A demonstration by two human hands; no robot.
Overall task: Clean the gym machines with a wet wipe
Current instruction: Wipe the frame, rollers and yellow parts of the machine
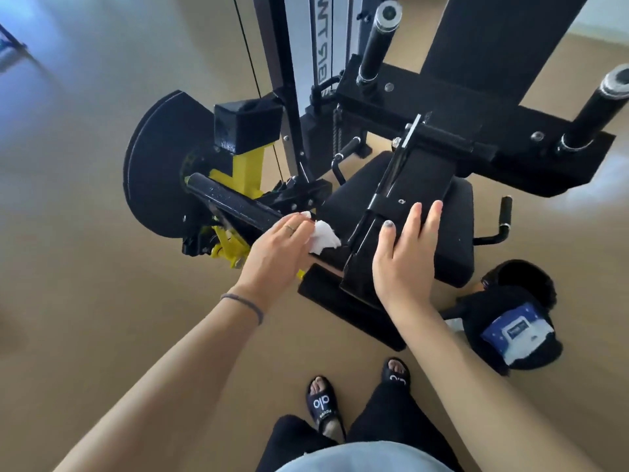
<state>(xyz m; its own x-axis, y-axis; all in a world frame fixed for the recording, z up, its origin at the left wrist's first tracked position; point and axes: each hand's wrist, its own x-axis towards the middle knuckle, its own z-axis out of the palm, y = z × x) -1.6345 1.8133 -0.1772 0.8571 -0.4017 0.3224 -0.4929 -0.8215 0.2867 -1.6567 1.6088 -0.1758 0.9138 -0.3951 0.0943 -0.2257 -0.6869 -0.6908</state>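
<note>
Wet wipe [323,237], crumpled, pinched by left hand [277,253] against the bar [235,207]; right hand [406,257] spread.

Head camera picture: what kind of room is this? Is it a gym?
Most likely a gym or home workout room. There is a black exercise machine with a padded seat, cables and a round black disc on a bare tan floor. The left hand holds a white wipe.

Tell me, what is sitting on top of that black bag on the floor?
A blue and white wipes pack lies on the black bag. The pack hides the bag's surface beneath it, and nothing of the bag's inside shows.
</note>
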